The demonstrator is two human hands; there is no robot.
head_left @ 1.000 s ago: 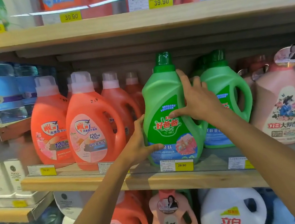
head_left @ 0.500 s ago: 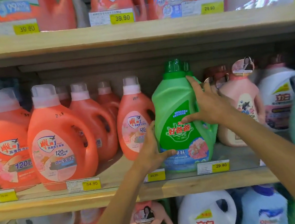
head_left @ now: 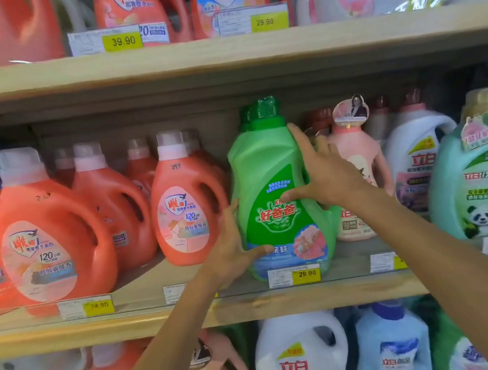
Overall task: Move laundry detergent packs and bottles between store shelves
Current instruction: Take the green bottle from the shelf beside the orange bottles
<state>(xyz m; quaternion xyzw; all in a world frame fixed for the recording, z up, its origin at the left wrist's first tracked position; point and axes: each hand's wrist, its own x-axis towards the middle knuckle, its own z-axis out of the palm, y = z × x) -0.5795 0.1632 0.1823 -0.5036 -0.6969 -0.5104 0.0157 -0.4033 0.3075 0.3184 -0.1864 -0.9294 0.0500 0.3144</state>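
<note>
- on the middle shelf [head_left: 161, 320], the green bottle [head_left: 267, 181] stands upright between my hands.
- left hand [head_left: 233, 249] grips low left; right hand [head_left: 325, 173] clasps high right, fingertips perhaps hooked behind.

centre bottle [head_left: 271, 187] on middle shelf [head_left: 69, 333] | handled jugs [head_left: 186, 205] left | tagged bottle [head_left: 357, 153] just right | panda jug [head_left: 483, 182] far right
</note>
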